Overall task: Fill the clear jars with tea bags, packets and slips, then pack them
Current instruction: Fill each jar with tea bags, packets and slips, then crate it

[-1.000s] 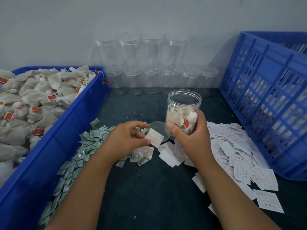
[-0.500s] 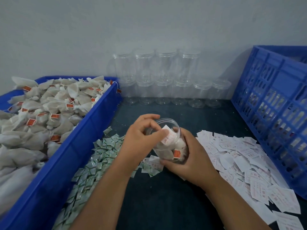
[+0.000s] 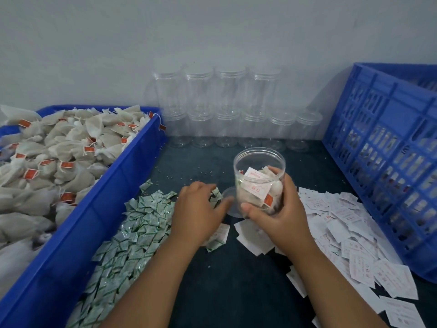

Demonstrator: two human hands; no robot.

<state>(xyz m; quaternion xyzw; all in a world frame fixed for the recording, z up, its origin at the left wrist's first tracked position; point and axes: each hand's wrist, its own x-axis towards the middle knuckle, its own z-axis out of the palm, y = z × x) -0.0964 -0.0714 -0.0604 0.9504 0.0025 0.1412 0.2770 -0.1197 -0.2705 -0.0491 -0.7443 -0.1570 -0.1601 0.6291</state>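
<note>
The clear jar (image 3: 259, 162), holding tea bags (image 3: 277, 188) and a slip (image 3: 256, 188), stands in my right hand's (image 3: 276, 214) wrapped fingers; just left, my left hand (image 3: 196, 214) lies over green packets (image 3: 142, 223), its hold unclear.

A bare strip of the dark tabletop (image 3: 227, 285) lies open in the middle, toward the near edge. A second bare patch lies between the jar (image 3: 259, 171) in the right hand (image 3: 281, 214) and the row of empty jars (image 3: 227, 129) at the wall. The blue bin (image 3: 94, 221) closes the left side and the blue crate (image 3: 378, 162) the right. Green packets (image 3: 132, 233) cover the tabletop beside the bin, and white slips (image 3: 343, 221) beside the crate.
</note>
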